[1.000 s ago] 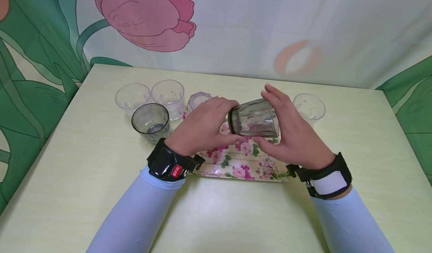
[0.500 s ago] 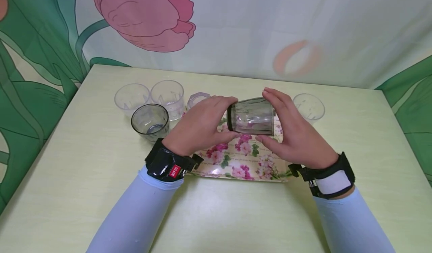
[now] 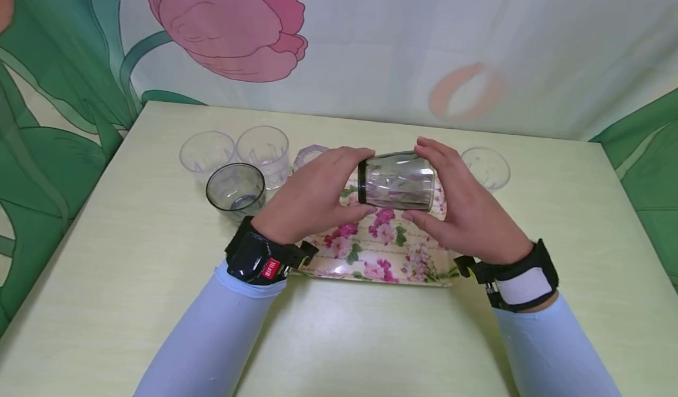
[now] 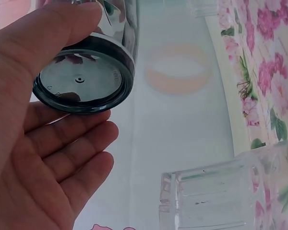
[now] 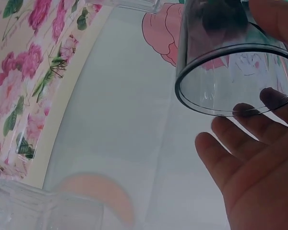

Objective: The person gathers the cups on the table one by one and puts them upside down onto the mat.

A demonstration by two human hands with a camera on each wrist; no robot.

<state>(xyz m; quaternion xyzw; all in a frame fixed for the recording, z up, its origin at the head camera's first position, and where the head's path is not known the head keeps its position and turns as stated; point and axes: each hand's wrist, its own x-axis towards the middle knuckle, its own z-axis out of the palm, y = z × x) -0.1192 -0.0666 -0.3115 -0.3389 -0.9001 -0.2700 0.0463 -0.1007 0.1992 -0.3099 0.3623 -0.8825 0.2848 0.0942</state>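
Observation:
A smoky grey faceted tumbler lies sideways between my two hands, above a floral tray. Its thick dark base points left, and its wide mouth faces right. My left hand grips the base end between thumb and fingers. At the mouth end, my right hand holds the rim, thumb below and fingertips above. Behind my left hand an upside-down clear tumbler shows only its faceted bottom; my hand hides the rest.
Left of the tray stand two clear tumblers, one at the far left and one beside it, with a grey tumbler in front. Another clear tumbler stands back right. A printed curtain hangs behind the table.
The grey tumbler has turned slightly and lies more level, its mouth end a little lower in angle. Both hands keep nearly the same place. The other tumblers and tray have not moved.

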